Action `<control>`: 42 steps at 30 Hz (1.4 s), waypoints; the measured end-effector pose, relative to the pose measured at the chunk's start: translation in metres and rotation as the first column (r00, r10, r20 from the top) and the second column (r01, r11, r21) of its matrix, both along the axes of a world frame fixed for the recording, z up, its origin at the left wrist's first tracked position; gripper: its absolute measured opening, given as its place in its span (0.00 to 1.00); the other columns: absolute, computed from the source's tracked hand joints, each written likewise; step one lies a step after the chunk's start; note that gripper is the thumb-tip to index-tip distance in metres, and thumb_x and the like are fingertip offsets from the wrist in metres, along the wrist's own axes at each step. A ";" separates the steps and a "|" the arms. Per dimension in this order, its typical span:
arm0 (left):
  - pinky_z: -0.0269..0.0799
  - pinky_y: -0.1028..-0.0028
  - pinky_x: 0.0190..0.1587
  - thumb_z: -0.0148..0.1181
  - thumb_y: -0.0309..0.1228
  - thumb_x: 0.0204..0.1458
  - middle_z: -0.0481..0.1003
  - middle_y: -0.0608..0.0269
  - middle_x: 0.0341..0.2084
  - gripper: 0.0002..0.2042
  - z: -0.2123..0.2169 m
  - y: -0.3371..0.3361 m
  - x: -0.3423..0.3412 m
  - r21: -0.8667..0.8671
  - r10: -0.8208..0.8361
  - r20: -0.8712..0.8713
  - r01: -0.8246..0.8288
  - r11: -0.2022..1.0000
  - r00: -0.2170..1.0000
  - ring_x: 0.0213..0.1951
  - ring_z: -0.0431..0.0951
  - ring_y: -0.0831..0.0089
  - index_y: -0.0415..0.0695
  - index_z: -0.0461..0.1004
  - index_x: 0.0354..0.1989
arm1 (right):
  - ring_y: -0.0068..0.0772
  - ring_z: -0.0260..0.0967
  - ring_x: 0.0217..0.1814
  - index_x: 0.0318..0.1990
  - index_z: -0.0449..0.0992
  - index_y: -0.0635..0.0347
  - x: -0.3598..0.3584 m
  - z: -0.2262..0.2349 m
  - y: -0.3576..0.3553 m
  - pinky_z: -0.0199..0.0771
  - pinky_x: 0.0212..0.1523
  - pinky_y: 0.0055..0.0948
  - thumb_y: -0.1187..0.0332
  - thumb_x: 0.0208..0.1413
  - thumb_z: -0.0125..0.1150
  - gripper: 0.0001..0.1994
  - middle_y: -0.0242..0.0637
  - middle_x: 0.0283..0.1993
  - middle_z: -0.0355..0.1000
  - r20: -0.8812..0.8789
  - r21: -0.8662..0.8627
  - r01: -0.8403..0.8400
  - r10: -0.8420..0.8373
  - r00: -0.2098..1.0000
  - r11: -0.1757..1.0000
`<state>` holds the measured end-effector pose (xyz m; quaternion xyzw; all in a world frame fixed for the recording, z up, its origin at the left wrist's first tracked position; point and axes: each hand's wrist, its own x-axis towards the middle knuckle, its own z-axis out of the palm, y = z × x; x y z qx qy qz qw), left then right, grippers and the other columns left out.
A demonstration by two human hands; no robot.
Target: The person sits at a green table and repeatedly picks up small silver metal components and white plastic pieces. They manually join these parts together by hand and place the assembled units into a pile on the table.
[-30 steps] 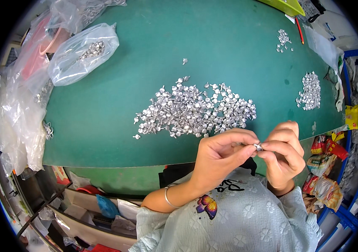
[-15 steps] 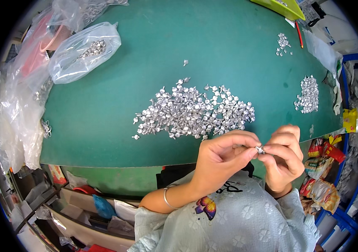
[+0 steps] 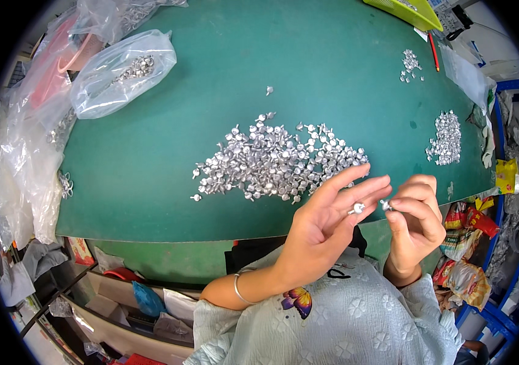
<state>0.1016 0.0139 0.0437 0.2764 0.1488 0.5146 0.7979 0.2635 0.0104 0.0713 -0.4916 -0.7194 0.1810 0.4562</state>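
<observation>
Fingers stretched out and slightly parted, my left hand point(image 3: 323, 225) carries a small silver metal piece point(image 3: 357, 208) against its fingers, near the thumb tip. My right hand point(image 3: 416, 222) pinches another small silver piece point(image 3: 385, 205) between thumb and forefinger, just beside the left fingertips. Both pieces have a rounded head; a short stem shows on the left one. Beyond my hands a wide pile of similar silver pieces point(image 3: 271, 161) lies on the green table point(image 3: 150, 182), its near right edge partly behind my left fingertips.
At the right, a compact heap of silver pieces point(image 3: 446, 139) lies below a smaller scatter point(image 3: 411, 62) and a red pencil point(image 3: 433, 52). A yellow-green basket point(image 3: 408, 13) stands at the far right. Clear plastic bags point(image 3: 122, 73) with metal pieces occupy the left; a blue shelf frame point(image 3: 503, 225) borders the right.
My hands have come apart after meeting at one small metal piece. My left fingers have straightened and opened outward; two separate pieces now show, one in each hand.
</observation>
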 end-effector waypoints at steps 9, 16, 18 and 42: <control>0.54 0.62 0.63 0.38 0.11 0.52 0.58 0.37 0.59 0.28 0.001 -0.001 -0.002 -0.005 -0.040 -0.024 0.039 0.999 0.999 0.63 0.56 0.57 0.35 0.46 0.64 | 0.37 0.63 0.36 0.30 0.76 0.64 -0.004 0.001 -0.001 0.63 0.37 0.32 0.78 0.37 0.67 0.09 0.37 0.32 0.73 0.062 -0.024 -0.047 0.048 0.997 0.999; 0.59 0.63 0.61 0.41 0.13 0.53 0.62 0.41 0.56 0.25 -0.007 -0.002 0.001 -0.030 0.017 -0.098 -0.020 0.999 0.995 0.60 0.63 0.57 0.34 0.51 0.62 | 0.37 0.65 0.36 0.29 0.76 0.65 0.007 -0.008 0.003 0.64 0.39 0.32 0.79 0.39 0.65 0.07 0.37 0.31 0.73 0.099 0.049 0.083 -0.087 0.991 0.995; 0.62 0.65 0.59 0.43 0.16 0.55 0.65 0.43 0.54 0.22 -0.013 -0.002 -0.002 -0.074 0.065 -0.149 -0.077 0.994 0.987 0.57 0.67 0.58 0.34 0.55 0.60 | 0.36 0.66 0.36 0.28 0.76 0.66 0.026 -0.023 0.013 0.64 0.41 0.33 0.80 0.40 0.63 0.05 0.38 0.29 0.72 0.133 0.083 0.253 -0.262 0.956 0.964; 0.66 0.77 0.45 0.49 0.19 0.55 0.72 0.61 0.35 0.11 -0.037 -0.010 0.000 -0.222 0.087 -0.384 -0.183 0.958 0.919 0.38 0.70 0.77 0.34 0.69 0.46 | 0.31 0.65 0.35 0.28 0.76 0.60 0.048 -0.069 0.040 0.58 0.40 0.29 0.74 0.43 0.65 0.04 0.31 0.30 0.72 0.391 -0.105 0.125 -0.075 0.918 0.987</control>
